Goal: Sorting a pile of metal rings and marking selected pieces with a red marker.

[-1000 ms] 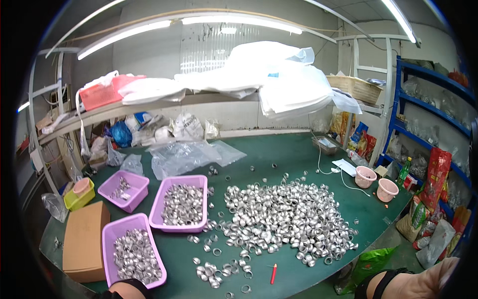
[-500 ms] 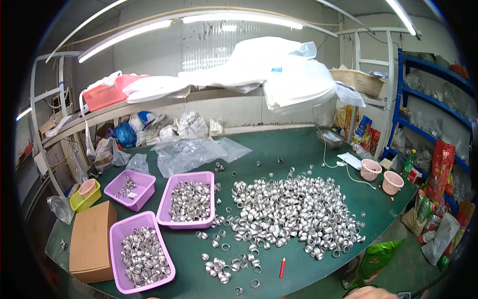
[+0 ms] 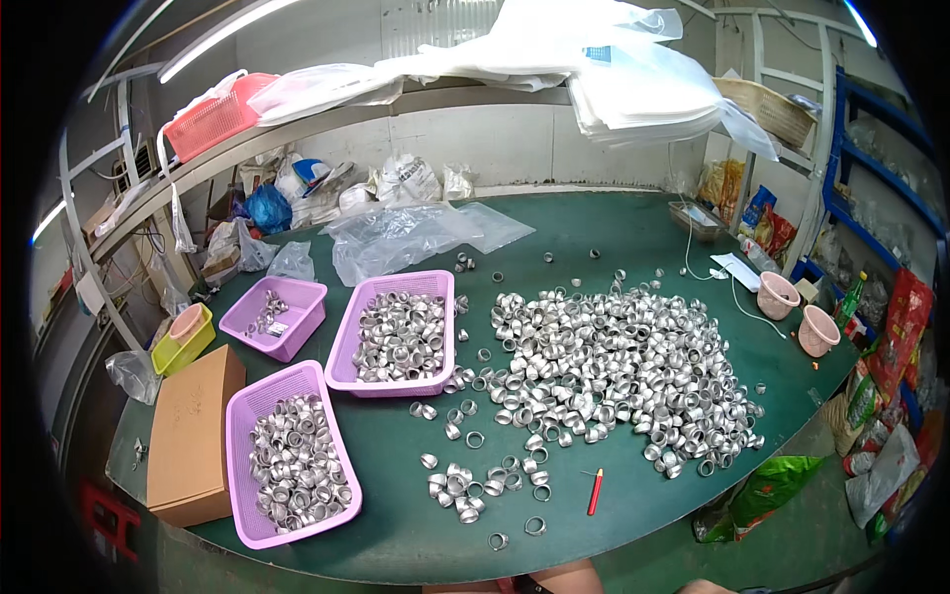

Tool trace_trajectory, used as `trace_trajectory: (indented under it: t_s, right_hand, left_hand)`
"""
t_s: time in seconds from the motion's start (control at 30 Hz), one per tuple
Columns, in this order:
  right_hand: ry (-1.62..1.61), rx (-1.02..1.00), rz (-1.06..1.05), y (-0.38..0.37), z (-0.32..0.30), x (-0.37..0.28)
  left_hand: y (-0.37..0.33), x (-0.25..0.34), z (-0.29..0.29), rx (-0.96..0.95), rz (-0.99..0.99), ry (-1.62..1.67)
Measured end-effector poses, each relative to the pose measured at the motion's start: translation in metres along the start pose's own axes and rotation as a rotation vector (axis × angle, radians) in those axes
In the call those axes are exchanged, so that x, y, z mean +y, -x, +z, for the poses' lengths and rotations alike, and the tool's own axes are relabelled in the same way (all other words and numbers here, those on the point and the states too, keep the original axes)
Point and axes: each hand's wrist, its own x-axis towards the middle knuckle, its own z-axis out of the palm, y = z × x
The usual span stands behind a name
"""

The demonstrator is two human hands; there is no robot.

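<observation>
Metal rings [image 3: 614,366] lie in a broad heap on the right of the green desk [image 3: 386,495], with a loose cluster nearer its near edge. On the left, two lilac baskets [image 3: 391,386] hold more rings, the nearer one standing just beside a brown carton [image 3: 193,436]. A red pencil-like tool [image 3: 595,495] lies near the heap. Bare skin [image 3: 569,578] shows at the near edge, too cut off to identify; I cannot tell the grip of the left hand or right hand.
</observation>
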Motion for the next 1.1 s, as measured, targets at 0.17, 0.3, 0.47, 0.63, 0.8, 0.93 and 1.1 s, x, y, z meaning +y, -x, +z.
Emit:
trace_trajectory:
  t_s: [0.17,0.3,0.47,0.63,0.8,0.93,1.1]
  right_hand:
    - [0.727,-0.047,1.054,0.091,0.018,0.065]
    - [1.075,-0.325,1.022,0.106,0.021,0.09]
    - [0.892,-0.436,1.256,0.131,0.017,0.104]
    - [1.14,0.012,1.245,0.144,-0.018,0.097]
    - [1.307,-0.008,1.246,0.143,-0.051,0.107]
    - [1.231,-0.218,1.204,0.141,-0.066,0.102]
    - [1.1,-0.68,1.098,0.127,-0.076,0.093]
  left_hand:
    - [0.089,-0.033,0.063,0.084,-1.274,-0.317]
    - [0.132,-0.06,0.093,-0.04,-1.413,-0.728]
    - [0.151,-0.089,0.107,-0.058,-1.409,-0.784]
    - [0.15,-0.096,0.104,-0.114,-1.357,-0.884]
    - [0.119,-0.119,0.116,-0.11,-1.298,-0.831]
    - [0.122,-0.141,0.127,-0.192,-1.222,-0.892]
    - [0.108,-0.122,0.11,0.295,-1.309,-0.408]
